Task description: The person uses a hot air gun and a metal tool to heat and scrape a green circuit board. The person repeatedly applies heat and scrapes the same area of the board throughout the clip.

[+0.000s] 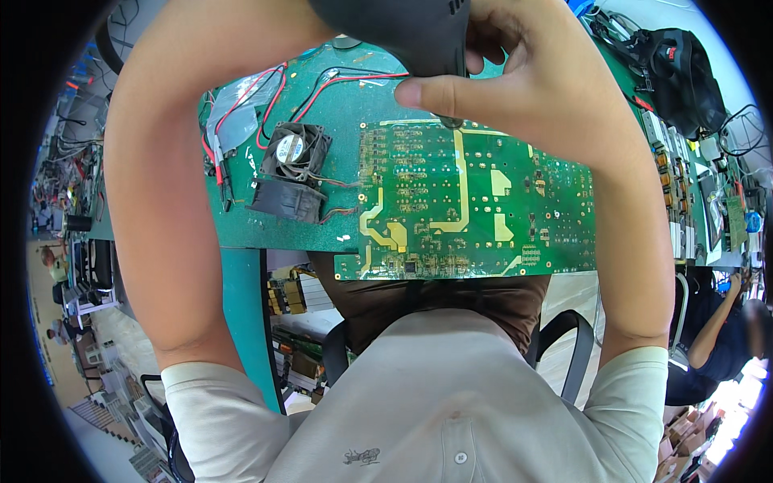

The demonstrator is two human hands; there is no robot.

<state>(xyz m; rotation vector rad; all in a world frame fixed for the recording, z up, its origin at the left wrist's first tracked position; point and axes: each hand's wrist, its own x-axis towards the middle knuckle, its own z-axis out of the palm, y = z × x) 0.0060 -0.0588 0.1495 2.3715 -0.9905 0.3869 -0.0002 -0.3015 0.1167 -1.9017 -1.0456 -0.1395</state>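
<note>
In the head view, a black plastic device (407, 36) with small vent slots looms at the top edge, close to the camera; its exact kind is unclear. My right hand (511, 84) reaches up around its narrow lower part, thumb across the front and fingers curled at its right side. My left forearm bends to the upper edge, and its hand is out of sight past the device. Below lies a large green circuit board (439, 189), reaching over the table's near edge. To its left, two black cooling fans (294, 153) (286, 200) sit with wires running toward the board.
Red and black test leads (217, 161) and a clear plastic bag (235, 121) lie on the green table (338, 161). A black backpack (680, 80) rests at the far right. Board assemblies (668, 173) line the right side. Another person (721, 338) sits at the lower right.
</note>
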